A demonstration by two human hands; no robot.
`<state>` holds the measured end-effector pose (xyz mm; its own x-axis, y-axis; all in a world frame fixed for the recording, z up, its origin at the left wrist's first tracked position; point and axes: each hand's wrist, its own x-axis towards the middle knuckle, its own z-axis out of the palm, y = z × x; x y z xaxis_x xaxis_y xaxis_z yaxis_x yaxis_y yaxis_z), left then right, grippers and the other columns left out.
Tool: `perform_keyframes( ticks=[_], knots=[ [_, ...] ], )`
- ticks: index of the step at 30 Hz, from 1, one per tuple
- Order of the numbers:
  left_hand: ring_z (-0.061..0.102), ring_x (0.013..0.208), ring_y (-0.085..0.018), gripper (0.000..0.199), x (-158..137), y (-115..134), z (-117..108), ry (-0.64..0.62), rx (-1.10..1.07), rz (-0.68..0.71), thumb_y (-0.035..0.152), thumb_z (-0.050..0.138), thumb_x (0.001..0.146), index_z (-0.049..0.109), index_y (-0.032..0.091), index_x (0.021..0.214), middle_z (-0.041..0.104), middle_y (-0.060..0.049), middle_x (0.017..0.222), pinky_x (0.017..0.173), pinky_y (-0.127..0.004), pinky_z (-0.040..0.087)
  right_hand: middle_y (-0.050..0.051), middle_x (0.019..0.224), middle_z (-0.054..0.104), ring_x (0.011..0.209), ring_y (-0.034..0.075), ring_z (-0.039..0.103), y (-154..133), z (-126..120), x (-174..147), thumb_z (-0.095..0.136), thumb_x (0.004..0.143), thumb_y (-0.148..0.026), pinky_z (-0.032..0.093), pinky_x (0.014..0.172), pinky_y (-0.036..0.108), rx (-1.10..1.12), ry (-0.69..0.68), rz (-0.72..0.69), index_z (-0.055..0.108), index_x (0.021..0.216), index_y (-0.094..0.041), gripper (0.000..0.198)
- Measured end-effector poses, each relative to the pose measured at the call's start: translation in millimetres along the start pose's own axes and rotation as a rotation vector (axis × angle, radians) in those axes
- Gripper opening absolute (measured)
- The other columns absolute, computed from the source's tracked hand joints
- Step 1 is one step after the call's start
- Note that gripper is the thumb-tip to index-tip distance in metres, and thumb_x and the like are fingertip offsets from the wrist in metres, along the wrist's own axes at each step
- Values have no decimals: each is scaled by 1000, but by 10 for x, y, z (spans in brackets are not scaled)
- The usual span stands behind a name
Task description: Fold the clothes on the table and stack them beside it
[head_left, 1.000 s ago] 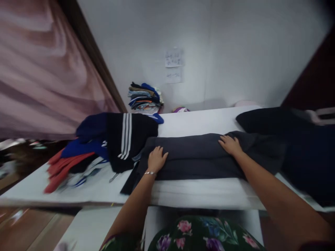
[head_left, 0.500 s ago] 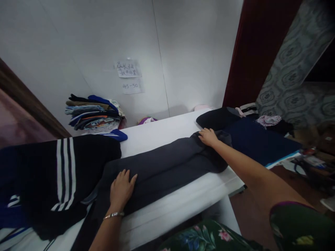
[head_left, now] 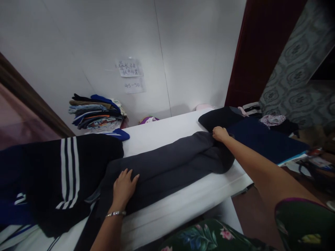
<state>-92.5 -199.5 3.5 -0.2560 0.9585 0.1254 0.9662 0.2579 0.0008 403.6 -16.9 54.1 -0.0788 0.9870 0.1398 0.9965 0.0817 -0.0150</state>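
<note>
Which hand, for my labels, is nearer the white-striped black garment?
Left: the left hand is slightly right of the striped garment; the right hand is much farther right.

Left grip [head_left: 125,186] lies spread — right grip [head_left: 220,134] is curled.

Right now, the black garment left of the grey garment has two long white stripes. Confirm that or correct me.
The stripe count is wrong: the head view shows three long white stripes on the black garment, not two. It does lie left of the grey garment.
</note>
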Motion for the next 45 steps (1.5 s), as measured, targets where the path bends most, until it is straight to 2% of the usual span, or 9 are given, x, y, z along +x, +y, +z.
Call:
perform_keyframes(
  ticks=[5, 8, 12, 19, 26, 31, 35, 39, 45],
  knots=[
    [41, 133, -27, 44, 52, 122, -167, 54, -123, 155, 40, 51, 88, 61, 18, 125, 51, -10, 140, 108, -42, 36, 9, 134, 56, 125, 24, 46, -140, -93, -8, 41, 80, -13, 36, 105, 37, 100, 82, -154, 61, 123, -18, 47],
    [39, 136, -25, 46, 7, 239, -189, -45, -202, 357, 38, 60, 83, 60, 24, 126, 48, -6, 143, 110, -41, 32, 1, 137, 55, 127, 19, 46, -182, -45, -109, 47, 71, -8, 34, 108, 29, 165, -28, -331, 61, 125, -22, 58],
    [40, 135, -24, 46, -53, 332, -148, -130, -188, 426, 34, 59, 83, 58, 26, 129, 46, -5, 145, 110, -42, 32, 7, 141, 51, 135, 26, 39, -138, 98, -265, 52, 66, -10, 31, 111, 40, 175, -196, -493, 57, 131, -19, 66],
    [47, 130, -21, 59, -17, 401, -177, -76, -69, 414, 2, 44, 77, 56, 22, 132, 51, -5, 141, 105, -36, 39, 7, 141, 51, 136, 30, 37, -173, 180, -308, 48, 76, -13, 27, 107, 54, 17, -204, -492, 63, 123, -26, 51],
    [57, 119, -18, 55, 106, 283, -231, -60, -171, 250, 9, 41, 81, 57, 28, 131, 53, 4, 138, 99, -28, 45, 6, 144, 47, 139, 29, 32, -248, 104, -423, 51, 65, -14, 20, 112, 54, 177, -349, -465, 55, 134, -26, 70],
    [56, 121, -18, 55, 140, 291, -309, -130, -198, 212, 8, 40, 81, 58, 26, 130, 57, 4, 134, 102, -29, 43, 10, 144, 47, 136, 27, 37, -250, 186, -514, 49, 73, -16, 22, 111, 53, 105, -207, -474, 56, 132, -21, 59],
    [56, 121, -18, 57, 125, 260, -344, -105, -203, 221, 9, 39, 81, 57, 27, 131, 56, 4, 135, 103, -29, 43, 9, 126, 63, 126, 24, 51, -232, 191, -527, 40, 82, -16, 29, 108, 49, 123, -70, -442, 63, 121, -21, 45],
    [48, 129, -18, 57, 58, 172, -278, 28, -146, 291, 8, 37, 80, 57, 22, 132, 50, 2, 141, 108, -29, 38, 10, 125, 64, 124, 24, 53, -216, 217, -661, 39, 84, -17, 27, 110, 47, 141, 67, -467, 63, 120, -20, 43],
    [36, 138, -21, 69, -123, 112, -28, -118, -104, 450, -1, 38, 69, 54, 15, 135, 46, -4, 144, 114, -38, 31, 13, 141, 50, 136, 27, 38, -311, 394, -953, 46, 71, -11, 23, 111, 51, 68, -109, -464, 58, 128, -15, 58]
  ],
)
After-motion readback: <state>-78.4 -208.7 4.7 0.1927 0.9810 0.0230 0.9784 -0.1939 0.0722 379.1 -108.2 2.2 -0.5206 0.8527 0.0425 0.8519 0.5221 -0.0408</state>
